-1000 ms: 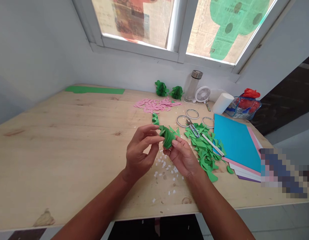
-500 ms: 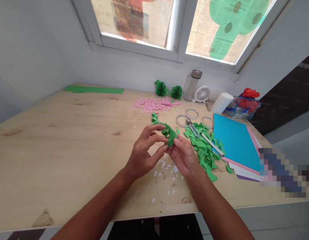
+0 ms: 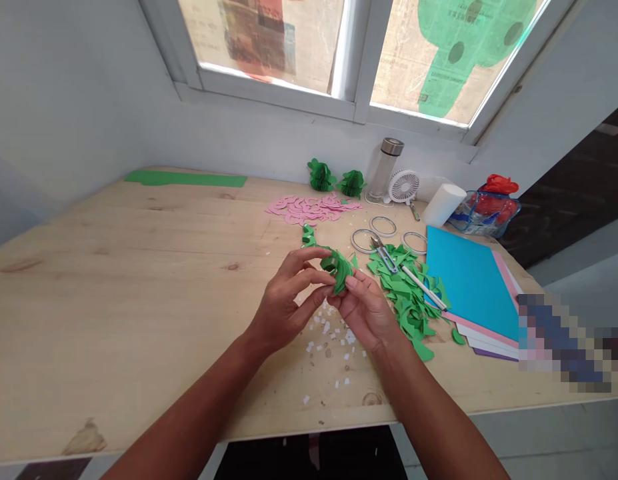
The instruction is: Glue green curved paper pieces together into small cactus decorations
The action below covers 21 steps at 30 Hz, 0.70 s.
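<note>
Between both hands is a stack of curved green paper cutouts [image 3: 341,272], held up over the table. My right hand [image 3: 367,303] pinches the stack's right side between thumb and fingers. On its left side, my left hand [image 3: 299,293] has its fingers curled around the cutouts, fingertips and thumb touching their edge. Just beyond the hands lies another small green paper piece [image 3: 309,235]. Small white paper scraps [image 3: 333,330] are scattered on the wooden table [image 3: 139,300] beneath. To the right is a heap of green paper scraps [image 3: 406,293] with snips [image 3: 385,256] and a white pen [image 3: 425,288] on it.
Behind lie pink paper cutouts [image 3: 311,208] and two green folded-paper shapes [image 3: 321,175]. Tape rolls [image 3: 383,227], a bottle [image 3: 385,170], a fan [image 3: 403,187] and a white roll [image 3: 444,205] stand right. Coloured sheets [image 3: 463,280] lie at right; a green strip [image 3: 189,179] back left.
The green cutouts have turned slightly between my fingers, and my left thumb has shifted a little. The other things lie as before; the view has moved very slightly.
</note>
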Each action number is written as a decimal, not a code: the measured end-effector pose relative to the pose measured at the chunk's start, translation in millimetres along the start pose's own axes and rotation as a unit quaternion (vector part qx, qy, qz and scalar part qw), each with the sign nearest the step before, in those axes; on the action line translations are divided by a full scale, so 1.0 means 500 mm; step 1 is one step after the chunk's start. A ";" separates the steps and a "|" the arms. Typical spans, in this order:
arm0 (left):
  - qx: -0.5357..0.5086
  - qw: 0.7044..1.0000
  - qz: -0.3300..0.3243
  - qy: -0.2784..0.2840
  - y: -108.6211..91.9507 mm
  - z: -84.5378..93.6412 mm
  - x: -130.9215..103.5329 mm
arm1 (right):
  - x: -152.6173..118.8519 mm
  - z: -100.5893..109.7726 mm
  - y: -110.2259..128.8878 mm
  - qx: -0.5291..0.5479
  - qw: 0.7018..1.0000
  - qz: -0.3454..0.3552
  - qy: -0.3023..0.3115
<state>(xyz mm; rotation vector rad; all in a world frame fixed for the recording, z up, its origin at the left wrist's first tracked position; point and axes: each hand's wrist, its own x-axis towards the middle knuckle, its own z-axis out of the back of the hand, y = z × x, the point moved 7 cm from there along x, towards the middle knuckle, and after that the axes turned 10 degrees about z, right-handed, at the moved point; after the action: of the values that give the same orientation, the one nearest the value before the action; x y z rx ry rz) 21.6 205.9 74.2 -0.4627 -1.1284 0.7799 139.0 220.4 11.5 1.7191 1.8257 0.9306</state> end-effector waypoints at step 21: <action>0.023 1.000 0.004 0.017 0.003 -0.006 -0.001 | 0.000 0.009 -0.007 0.016 1.000 -0.005 -0.014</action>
<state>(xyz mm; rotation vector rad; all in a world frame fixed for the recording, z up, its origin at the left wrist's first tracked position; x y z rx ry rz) 23.9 206.6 71.9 -0.4396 -1.0746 0.8002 139.8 221.3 6.0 1.7312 1.8388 0.8740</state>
